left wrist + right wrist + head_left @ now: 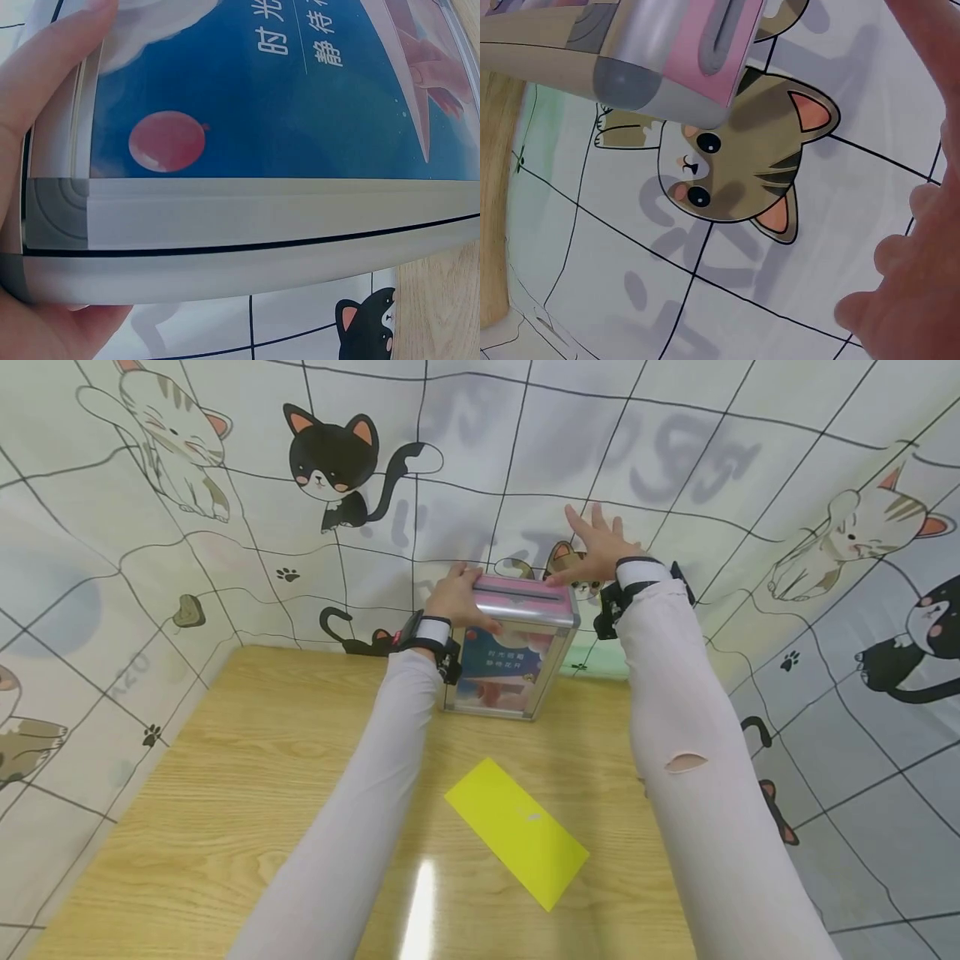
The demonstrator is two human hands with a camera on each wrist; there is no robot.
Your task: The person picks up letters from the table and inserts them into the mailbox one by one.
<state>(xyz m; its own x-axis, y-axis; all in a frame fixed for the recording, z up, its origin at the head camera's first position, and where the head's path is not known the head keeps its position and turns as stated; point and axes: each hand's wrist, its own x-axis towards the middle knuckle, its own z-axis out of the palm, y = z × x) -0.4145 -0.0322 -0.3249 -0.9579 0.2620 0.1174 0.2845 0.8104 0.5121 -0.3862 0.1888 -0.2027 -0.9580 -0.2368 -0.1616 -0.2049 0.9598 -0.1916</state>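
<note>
An aluminium-framed slotted box stands upright at the table's back, with a pink top and a blue printed front panel. My left hand grips its upper left corner; in the left wrist view the thumb lies along the front and other fingers are partly hidden past the frame. Beside the upper right corner, my right hand has its fingers spread, the thumb at the top edge; whether it touches is unclear. The right wrist view shows the box's corner apart from the fingers. Nearer me lies a flat yellow rectangular sheet.
The wood-grain table runs up to a white cloth backdrop printed with cats and grid lines. This cloth also rises on the left and right sides. The box stands close in front of it.
</note>
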